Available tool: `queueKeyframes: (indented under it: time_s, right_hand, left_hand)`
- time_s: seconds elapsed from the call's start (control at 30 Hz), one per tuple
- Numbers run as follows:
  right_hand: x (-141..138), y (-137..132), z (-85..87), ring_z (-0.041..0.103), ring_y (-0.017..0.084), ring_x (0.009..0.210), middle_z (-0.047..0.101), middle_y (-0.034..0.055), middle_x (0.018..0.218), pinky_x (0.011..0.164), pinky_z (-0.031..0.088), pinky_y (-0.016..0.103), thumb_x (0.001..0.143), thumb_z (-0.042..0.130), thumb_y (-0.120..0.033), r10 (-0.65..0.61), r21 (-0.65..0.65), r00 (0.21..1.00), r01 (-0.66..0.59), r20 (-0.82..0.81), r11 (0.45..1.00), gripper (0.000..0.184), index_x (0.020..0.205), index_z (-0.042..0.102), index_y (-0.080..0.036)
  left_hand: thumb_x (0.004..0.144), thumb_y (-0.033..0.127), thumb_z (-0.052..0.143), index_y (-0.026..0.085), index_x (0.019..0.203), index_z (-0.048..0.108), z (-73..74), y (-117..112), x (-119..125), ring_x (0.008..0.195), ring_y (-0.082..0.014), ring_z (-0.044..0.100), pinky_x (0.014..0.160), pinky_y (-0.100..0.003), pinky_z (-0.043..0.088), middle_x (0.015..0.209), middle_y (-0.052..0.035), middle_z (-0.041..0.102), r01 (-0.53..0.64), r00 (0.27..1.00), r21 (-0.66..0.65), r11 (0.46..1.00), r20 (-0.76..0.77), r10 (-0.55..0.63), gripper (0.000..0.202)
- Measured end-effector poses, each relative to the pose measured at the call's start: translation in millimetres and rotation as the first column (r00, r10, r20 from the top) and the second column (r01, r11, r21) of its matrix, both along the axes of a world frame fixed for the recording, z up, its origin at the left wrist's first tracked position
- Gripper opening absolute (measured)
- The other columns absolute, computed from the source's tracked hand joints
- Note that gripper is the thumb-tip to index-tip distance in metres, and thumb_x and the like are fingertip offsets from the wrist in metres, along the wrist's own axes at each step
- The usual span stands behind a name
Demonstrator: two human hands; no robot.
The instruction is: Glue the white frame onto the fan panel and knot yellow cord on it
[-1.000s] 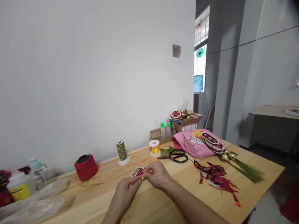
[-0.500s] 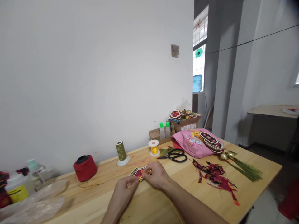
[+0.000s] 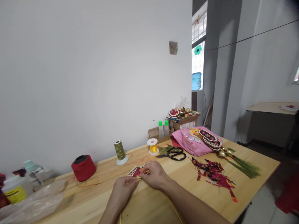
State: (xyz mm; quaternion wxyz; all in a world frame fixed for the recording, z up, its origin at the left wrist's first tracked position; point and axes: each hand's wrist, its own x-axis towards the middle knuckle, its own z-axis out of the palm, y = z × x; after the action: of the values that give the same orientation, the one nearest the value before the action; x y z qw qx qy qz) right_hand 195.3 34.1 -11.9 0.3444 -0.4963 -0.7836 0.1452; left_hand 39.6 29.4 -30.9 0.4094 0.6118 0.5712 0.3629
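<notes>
A flat dark-red ornament (image 3: 135,171) with a cream lattice border lies on the table under my fingertips. My left hand (image 3: 123,190) is closed in a pinch at its near edge, where a bit of yellow cord shows. From the right, my right hand (image 3: 156,175) pinches the yellow cord (image 3: 173,207) close to the same spot. One length of the cord runs down beneath my right forearm, and another end shows beside my left wrist. The exact knot or hole between the fingertips is too small to make out.
Beyond my hands stand a yellow cord spool (image 3: 153,147), an olive thread cone (image 3: 120,151) and black scissors (image 3: 174,153). Red thread (image 3: 83,168) sits left. Fabric scraps (image 3: 215,174), a pink bag (image 3: 187,140) and a tasselled ornament (image 3: 210,139) lie right.
Both hands stay at the ornament's near edge, with only slight finger movement around the yellow cord. The whole view has shifted a little.
</notes>
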Motion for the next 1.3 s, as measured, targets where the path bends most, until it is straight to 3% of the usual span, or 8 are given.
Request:
queueKeyframes:
  time_s: [0.27,0.47,0.6,0.83,1.03,1.17,1.3]
  right_hand:
    - [-4,2,-1.0,0.056,0.013,0.066,0.066,0.0041,0.074,0.056,0.036,0.019,0.068,0.049,-0.024,-0.05,-0.049,0.99,0.056,0.13,0.997,0.02,0.074,0.067,-0.019]
    - [-1,2,-2.5,0.057,0.013,0.067,0.066,0.0033,0.076,0.056,0.037,0.019,0.066,0.05,-0.028,-0.076,-0.093,0.997,0.077,0.013,0.993,0.021,0.076,0.067,-0.021]
    - [2,2,-3.2,0.057,0.012,0.067,0.066,0.0021,0.077,0.057,0.039,0.018,0.065,0.05,-0.029,-0.049,-0.11,0.997,0.043,-0.052,0.993,0.021,0.075,0.067,-0.021]
    - [1,5,-6.3,0.058,0.012,0.068,0.067,0.0027,0.078,0.058,0.039,0.018,0.066,0.049,-0.028,-0.047,-0.134,0.998,0.041,-0.039,0.99,0.022,0.078,0.067,-0.02]
    - [-4,2,-4.9,0.057,0.013,0.063,0.067,0.0041,0.073,0.053,0.036,0.019,0.067,0.05,-0.027,-0.078,-0.118,0.995,0.085,0.06,0.989,0.02,0.075,0.067,-0.02]
    - [-4,1,-2.7,0.057,0.014,0.064,0.067,0.0039,0.073,0.054,0.035,0.02,0.068,0.05,-0.027,-0.121,-0.153,0.989,0.132,0.083,0.979,0.02,0.077,0.067,-0.021]
    - [0,2,-5.1,0.058,0.014,0.069,0.067,0.0027,0.078,0.056,0.037,0.019,0.067,0.05,-0.032,-0.121,-0.171,0.993,0.12,0.003,0.978,0.021,0.078,0.066,-0.023]
  left_hand:
    - [0.057,0.043,0.057,0.009,0.06,0.061,-6.1,3,-4,0.037,-0.009,0.041,0.038,-0.02,0.026,0.042,0.0019,0.054,0.035,0.999,-0.031,0.999,-0.008,-0.035,0.034]
    - [0.056,0.043,0.058,0.01,0.06,0.06,1.0,-1,1,0.039,-0.0096,0.043,0.039,-0.02,0.027,0.043,0.0023,0.054,0.016,0.999,-0.03,0.999,0.039,-0.015,0.034]
    - [0.056,0.042,0.058,0.01,0.059,0.061,4.7,-2,3,0.037,-0.0076,0.038,0.039,-0.019,0.024,0.04,0.0041,0.05,-0.013,1.0,-0.012,1.0,-0.011,0.013,0.033]
    - [0.058,0.046,0.056,0.01,0.062,0.062,3.1,-2,1,0.039,-0.0082,0.039,0.039,-0.018,0.024,0.043,0.0032,0.051,0.011,0.999,-0.005,1.0,-0.054,-0.011,0.037]
    - [0.062,0.045,0.053,0.01,0.058,0.06,1.0,-2,0,0.038,-0.0061,0.033,0.037,-0.018,0.021,0.04,0.0051,0.044,0.071,0.994,-0.017,0.997,-0.084,-0.072,0.036]
    - [0.061,0.045,0.053,0.01,0.06,0.06,1.2,-2,-1,0.039,-0.0068,0.036,0.038,-0.017,0.023,0.043,0.0042,0.048,0.073,0.996,-0.003,0.997,-0.059,-0.073,0.035]
    - [0.061,0.047,0.054,0.01,0.066,0.062,1.9,-2,-1,0.043,-0.0097,0.044,0.041,-0.018,0.03,0.048,0.0016,0.056,0.079,0.997,-0.018,0.997,-0.018,-0.08,0.038]
